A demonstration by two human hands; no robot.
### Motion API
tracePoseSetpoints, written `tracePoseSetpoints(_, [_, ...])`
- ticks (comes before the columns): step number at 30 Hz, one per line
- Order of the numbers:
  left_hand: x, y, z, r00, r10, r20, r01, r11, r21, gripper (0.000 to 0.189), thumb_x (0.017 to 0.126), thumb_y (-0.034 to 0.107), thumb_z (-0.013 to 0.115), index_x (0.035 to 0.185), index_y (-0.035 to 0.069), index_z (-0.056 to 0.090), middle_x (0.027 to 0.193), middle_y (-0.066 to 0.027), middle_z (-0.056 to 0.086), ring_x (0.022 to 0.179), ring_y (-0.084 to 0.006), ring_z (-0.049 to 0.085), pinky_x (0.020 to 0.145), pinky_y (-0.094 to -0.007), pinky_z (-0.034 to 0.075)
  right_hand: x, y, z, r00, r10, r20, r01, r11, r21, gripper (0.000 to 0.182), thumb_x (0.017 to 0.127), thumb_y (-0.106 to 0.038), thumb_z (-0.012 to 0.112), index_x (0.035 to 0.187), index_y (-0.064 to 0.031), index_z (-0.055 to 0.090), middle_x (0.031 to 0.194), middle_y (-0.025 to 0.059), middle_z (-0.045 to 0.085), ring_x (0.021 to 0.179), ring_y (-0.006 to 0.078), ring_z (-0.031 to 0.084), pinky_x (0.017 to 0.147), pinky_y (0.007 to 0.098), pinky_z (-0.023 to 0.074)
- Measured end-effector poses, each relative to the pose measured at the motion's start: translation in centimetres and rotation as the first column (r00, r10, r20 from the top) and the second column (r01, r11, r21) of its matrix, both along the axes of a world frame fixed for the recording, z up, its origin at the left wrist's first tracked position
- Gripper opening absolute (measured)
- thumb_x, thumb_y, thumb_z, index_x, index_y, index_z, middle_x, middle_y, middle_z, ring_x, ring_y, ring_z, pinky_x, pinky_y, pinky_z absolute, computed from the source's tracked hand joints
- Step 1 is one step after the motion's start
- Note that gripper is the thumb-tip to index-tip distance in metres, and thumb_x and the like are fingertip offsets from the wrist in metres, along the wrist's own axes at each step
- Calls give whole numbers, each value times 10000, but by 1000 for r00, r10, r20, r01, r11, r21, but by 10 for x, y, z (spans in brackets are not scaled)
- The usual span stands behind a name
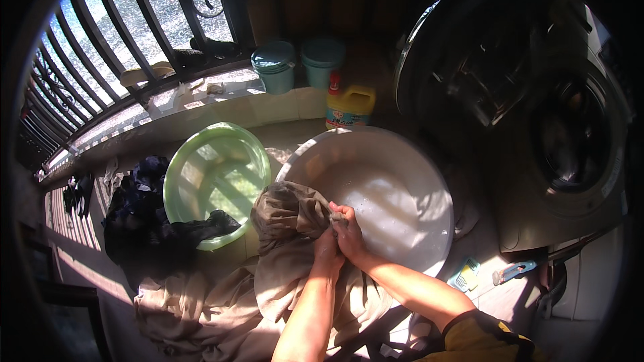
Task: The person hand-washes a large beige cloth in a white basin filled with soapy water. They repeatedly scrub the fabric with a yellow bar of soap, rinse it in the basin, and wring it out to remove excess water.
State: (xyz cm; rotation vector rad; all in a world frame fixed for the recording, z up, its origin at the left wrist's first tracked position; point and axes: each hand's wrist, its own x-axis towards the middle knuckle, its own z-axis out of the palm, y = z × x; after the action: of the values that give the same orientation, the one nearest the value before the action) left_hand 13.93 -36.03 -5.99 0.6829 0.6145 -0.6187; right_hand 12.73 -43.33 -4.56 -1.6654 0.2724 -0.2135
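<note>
Both hands are together at the near left rim of a large whitish basin, gripping one bunched end of a brown cloth. My left hand is closed just below my right hand, whose fingers wrap a twisted part of the fabric. The cloth bulges over the basin's left side and spreads down across the floor towards me. Some liquid with small bubbles seems to lie in the basin, under striped sunlight. To its left stands a light green basin, with dark clothing heaped beside it and draped over its rim.
Behind the basins is a yellow jug with a red cap. Two lidded buckets stand on the ledge below a barred window. A front-loading washing machine with its door open is at right. A brush lies nearby.
</note>
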Motion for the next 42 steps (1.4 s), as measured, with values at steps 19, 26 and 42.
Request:
tracePoseSetpoints(19, [-25, -10, 1, 993, 111, -45, -114, 991, -76, 294, 874, 152, 445, 1115, 11, 535, 1067, -102, 575, 1010, -225, 546, 918, -349, 427, -21, -20, 16, 964, 267, 20, -267, 955, 127, 415, 848, -13, 420, 1246, -99, 505, 1389, 156, 381, 1328, 271, 298, 1083, 324, 197])
tracePoseSetpoints(26, [-36, -25, 24, 994, 105, -12, -105, 994, 39, 364, 901, 186, 473, 1210, -7, 470, 1176, -109, 535, 1081, -225, 520, 909, -311, 431, -8, -42, -2, 975, 193, 109, -188, 981, -58, 357, 858, -35, 454, 1186, -142, 545, 1434, 82, 321, 1377, 266, 169, 1122, 411, 46])
tracePoseSetpoints(42, [-36, -11, 9, 997, 70, 21, -66, 988, -142, 442, 906, 130, 409, 1333, 24, 364, 1383, -99, 362, 1229, -213, 403, 1020, -348, 329, -45, -11, 18, 955, 284, 89, -286, 958, 5, 318, 915, -98, 409, 1213, -105, 521, 1443, 108, 293, 1377, 213, 177, 1118, 385, 92])
